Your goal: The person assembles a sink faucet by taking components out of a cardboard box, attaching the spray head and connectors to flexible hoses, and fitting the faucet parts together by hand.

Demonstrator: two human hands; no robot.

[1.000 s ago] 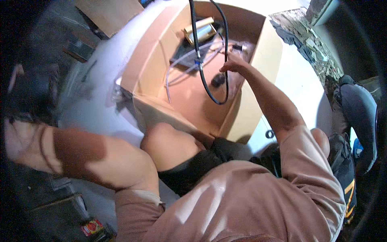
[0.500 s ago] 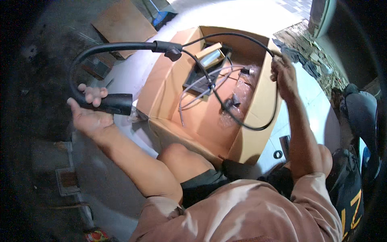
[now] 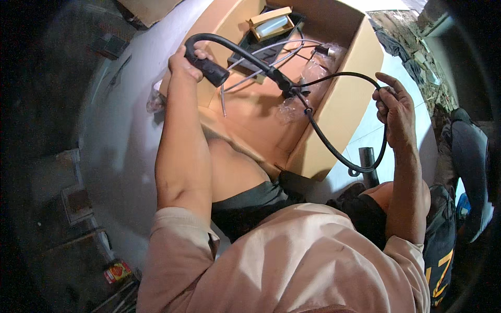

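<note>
My left hand (image 3: 183, 63) is closed around a black curved tube (image 3: 237, 52), close to its wide open end. The tube arches over and runs right to a collar with a knob, above the open cardboard box (image 3: 360, 57). Out of the collar comes a thin black hose (image 3: 334, 147), bent into a large loop. At the loop's right side, my right hand (image 3: 399, 107) holds the hose between thumb and fingers, the index finger raised. Beneath lie a grey cable (image 3: 261, 74), a black tray (image 3: 248, 58) and a small open carton with a pale roll (image 3: 271, 26).
Clear plastic wrap (image 3: 315, 81) lies inside the box along its right wall. A short black pipe (image 3: 368, 159) stands by my right knee. Beyond are dark cloth (image 3: 391, 44) and rubble (image 3: 438, 78). A dark bag (image 3: 441, 250) sits at the right.
My left hand has brought the curved tube right and closer to the hose loop. My right hand has shifted right and down with the hose. The view has tilted, raising the box in it.
</note>
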